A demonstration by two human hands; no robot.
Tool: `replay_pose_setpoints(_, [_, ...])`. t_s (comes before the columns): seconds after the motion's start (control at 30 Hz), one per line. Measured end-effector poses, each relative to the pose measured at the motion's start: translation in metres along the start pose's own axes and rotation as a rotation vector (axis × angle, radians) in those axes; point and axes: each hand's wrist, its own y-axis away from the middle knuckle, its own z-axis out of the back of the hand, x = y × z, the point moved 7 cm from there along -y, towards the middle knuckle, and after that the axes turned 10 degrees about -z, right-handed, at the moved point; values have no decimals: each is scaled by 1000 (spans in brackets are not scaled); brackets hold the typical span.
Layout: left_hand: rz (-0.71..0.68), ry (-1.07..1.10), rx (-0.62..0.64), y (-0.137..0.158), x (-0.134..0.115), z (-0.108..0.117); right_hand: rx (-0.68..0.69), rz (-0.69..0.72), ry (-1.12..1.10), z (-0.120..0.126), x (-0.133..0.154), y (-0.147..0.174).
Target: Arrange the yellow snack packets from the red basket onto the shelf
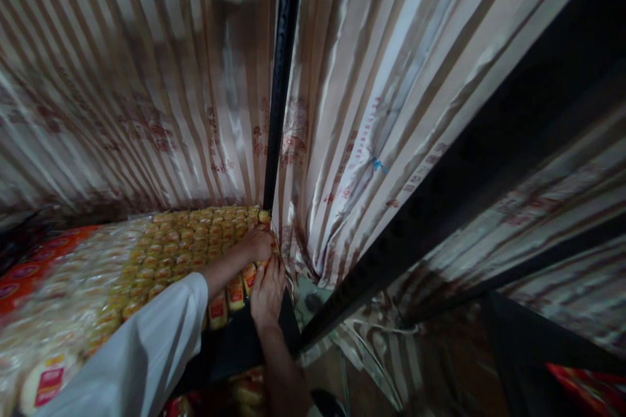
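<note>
Rows of small yellow wrapped packages with red labels (188,244), which look like packaged cakes, stand close together on a dark shelf (235,345). At the right end of these rows is my left hand (259,244), reaching in from the lower left in a white sleeve. Its fingers look curled over the end packages, but what they hold is hidden. My right hand (268,290) lies just below, its fingers stretched out along the right edge of the rows and almost touching my left hand. Front packages (235,293) show red labels beside it.
Clear-wrapped packages (115,254) and orange-red packs (39,267) lie farther left on the shelf. A thin black post (281,91) rises behind my hands. A thick dark beam (440,163) slants across the right. Striped curtains (147,78) hang behind.
</note>
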Motion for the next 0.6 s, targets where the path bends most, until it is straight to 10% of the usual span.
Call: replay_pose_setpoints(0.6, [193,-99,-132,0,-14,19,-10,35,-42,3,-2,-1])
